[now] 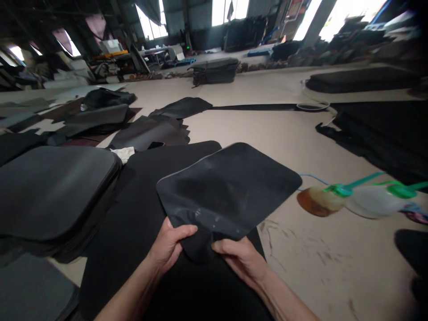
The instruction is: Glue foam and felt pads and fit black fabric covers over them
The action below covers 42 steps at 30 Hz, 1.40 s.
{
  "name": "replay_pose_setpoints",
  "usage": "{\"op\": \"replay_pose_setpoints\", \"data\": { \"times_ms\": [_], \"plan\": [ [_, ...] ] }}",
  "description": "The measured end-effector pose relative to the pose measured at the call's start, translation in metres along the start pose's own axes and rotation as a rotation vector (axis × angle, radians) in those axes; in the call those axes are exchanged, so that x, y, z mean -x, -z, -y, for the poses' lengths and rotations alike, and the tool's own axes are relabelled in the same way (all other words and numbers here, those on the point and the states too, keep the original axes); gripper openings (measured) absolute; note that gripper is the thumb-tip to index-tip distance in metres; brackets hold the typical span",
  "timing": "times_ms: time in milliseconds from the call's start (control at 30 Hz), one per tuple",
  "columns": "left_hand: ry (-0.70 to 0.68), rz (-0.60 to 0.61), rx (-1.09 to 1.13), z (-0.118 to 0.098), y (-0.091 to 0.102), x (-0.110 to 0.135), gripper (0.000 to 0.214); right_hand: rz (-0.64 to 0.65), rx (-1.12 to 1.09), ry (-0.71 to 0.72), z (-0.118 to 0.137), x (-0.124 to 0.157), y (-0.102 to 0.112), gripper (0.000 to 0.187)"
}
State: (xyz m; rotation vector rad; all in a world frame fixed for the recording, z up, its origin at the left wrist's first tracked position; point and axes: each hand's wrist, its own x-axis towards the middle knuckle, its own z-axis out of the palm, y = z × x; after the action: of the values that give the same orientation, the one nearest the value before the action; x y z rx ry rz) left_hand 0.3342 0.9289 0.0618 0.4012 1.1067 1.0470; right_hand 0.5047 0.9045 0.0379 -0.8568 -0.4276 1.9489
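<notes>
Both hands hold a black rounded-corner mat, raised and tilted, with its near edge bent between them. My left hand pinches the near left part, thumb on top. My right hand grips the near edge a little to the right, its thumb also on top. The fingers under the mat are mostly hidden. Several pale marks show on the mat's surface near my thumbs. Below it lies a larger black sheet on the table.
A stack of dark mats stands at the left. To the right are a squeeze bottle with brown liquid and a whitish squeeze bottle, on the pale table. Dark sheets and another stack lie farther back.
</notes>
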Motion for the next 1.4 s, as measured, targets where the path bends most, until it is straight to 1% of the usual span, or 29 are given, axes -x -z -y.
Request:
{"op": "replay_pose_setpoints", "data": {
  "times_ms": [200,300,433,533,667,767,867,1000,1100,1233,1333,1400],
  "plan": [
    [-0.017,0.062,-0.024,-0.002,-0.003,0.003,0.047,-0.046,-0.042,0.012,0.0,-0.002,-0.002,0.036],
    [-0.03,0.058,-0.013,0.0,-0.002,0.0,0.043,-0.036,-0.036,0.006,0.0,-0.004,0.0,0.032],
    [-0.069,0.011,0.128,0.001,0.003,-0.009,0.033,-0.031,-0.052,-0.013,0.002,-0.004,0.002,0.029],
    [-0.093,-0.026,0.24,-0.003,0.006,-0.013,0.03,-0.037,-0.06,-0.023,0.005,-0.002,0.004,0.03],
    [-0.104,-0.018,0.289,-0.006,0.007,-0.015,0.026,-0.059,-0.046,-0.01,0.005,0.004,0.002,0.029],
    [-0.118,0.007,0.293,-0.006,0.008,-0.014,0.029,-0.071,-0.068,-0.022,0.002,0.009,-0.003,0.027],
    [-0.139,0.017,0.289,-0.006,0.008,-0.013,0.031,-0.027,-0.107,-0.064,-0.001,0.011,-0.006,0.027],
    [-0.128,-0.03,0.282,-0.008,0.007,-0.012,0.029,0.064,-0.187,-0.13,-0.004,0.009,-0.003,0.027],
    [-0.13,-0.012,0.305,-0.01,0.006,-0.011,0.035,0.081,-0.239,-0.16,-0.002,0.01,-0.004,0.027],
    [-0.139,-0.002,0.34,-0.01,0.005,-0.011,0.044,0.123,-0.247,-0.272,0.001,0.011,-0.009,0.033],
    [-0.12,-0.033,0.341,-0.011,0.006,-0.011,0.044,0.134,-0.234,-0.259,0.0,0.009,-0.009,0.037],
    [-0.123,-0.027,0.333,-0.011,0.007,-0.011,0.044,0.144,-0.228,-0.235,-0.001,0.007,-0.008,0.037]
  ]
}}
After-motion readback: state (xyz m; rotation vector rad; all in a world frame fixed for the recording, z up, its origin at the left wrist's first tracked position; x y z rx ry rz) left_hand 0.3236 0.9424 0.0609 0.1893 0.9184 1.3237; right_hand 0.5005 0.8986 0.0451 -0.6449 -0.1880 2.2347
